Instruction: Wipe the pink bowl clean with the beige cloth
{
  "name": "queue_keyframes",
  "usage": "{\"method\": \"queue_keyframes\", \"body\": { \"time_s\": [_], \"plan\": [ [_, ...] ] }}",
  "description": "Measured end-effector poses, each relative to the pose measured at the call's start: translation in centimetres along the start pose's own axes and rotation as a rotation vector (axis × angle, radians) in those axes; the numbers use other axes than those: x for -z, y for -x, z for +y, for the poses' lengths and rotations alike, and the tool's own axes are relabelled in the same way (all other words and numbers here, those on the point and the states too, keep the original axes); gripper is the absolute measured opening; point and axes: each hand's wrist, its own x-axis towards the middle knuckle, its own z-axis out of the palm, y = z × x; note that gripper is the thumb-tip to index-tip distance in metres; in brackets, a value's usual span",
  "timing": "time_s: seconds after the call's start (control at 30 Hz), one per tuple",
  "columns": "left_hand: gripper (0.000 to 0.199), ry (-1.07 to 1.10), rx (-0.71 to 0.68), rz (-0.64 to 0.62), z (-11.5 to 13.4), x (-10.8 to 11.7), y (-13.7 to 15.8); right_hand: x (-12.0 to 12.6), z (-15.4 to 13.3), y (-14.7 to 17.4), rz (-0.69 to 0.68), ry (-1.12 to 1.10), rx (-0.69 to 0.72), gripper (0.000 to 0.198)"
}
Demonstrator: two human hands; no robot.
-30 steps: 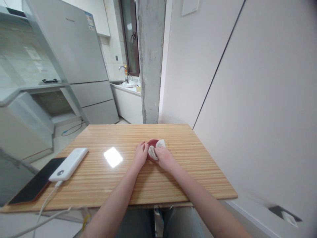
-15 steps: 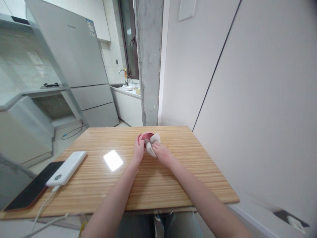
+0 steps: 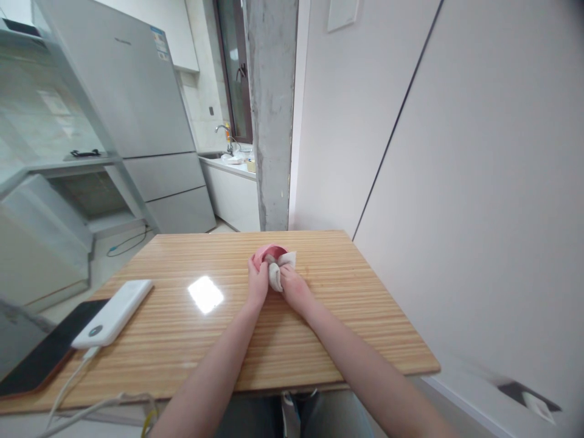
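Observation:
Near the far middle of the wooden table (image 3: 219,340), my left hand (image 3: 258,281) grips the left side of a pink bowl (image 3: 262,250). The bowl is tilted, and part of its opening shows. My right hand (image 3: 295,288) is closed on a whitish cloth (image 3: 275,275). Bunched up, the cloth presses against the bowl's near right rim, and one corner sticks out to the right. My fingers and the cloth hide the lower part of the bowl.
On the table's left lie a white power bank (image 3: 114,316) with a white cable (image 3: 68,383) and a dark flat tablet-like slab (image 3: 41,359). A white wall panel (image 3: 433,201) borders the right side. Beyond stand a concrete pillar (image 3: 272,121) and a fridge (image 3: 123,91).
The bowl has turned slightly in my left hand. My right hand has shifted a little with the cloth, which is more bunched. The view has moved slightly.

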Motion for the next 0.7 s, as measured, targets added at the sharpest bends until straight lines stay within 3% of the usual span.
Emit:
{"method": "queue_keyframes", "body": {
  "time_s": [0.1,0.2,0.37,0.57,0.7],
  "plan": [
    [0.028,-0.118,-0.105,-0.029,1.1,1.8,-1.1,0.5,0.1,0.0,-0.004,0.097,0.082,0.016],
    [0.025,-0.171,-0.122,-0.12,1.8,2.3,-1.1,0.3,0.2,0.1,-0.043,0.199,0.027,0.014],
    [0.056,-0.036,-0.001,-0.057,1.1,0.3,0.5,-0.7,0.5,0.4,-0.059,0.132,-0.013,0.015],
    [0.027,-0.141,-0.005,-0.109,1.3,1.1,-0.5,0.1,0.5,0.1,-0.066,0.17,0.006,0.013],
    [0.054,-0.058,-0.018,-0.154,1.3,1.0,-0.5,0.4,0.7,0.1,-0.061,0.277,-0.038,0.012]
  ]
}}
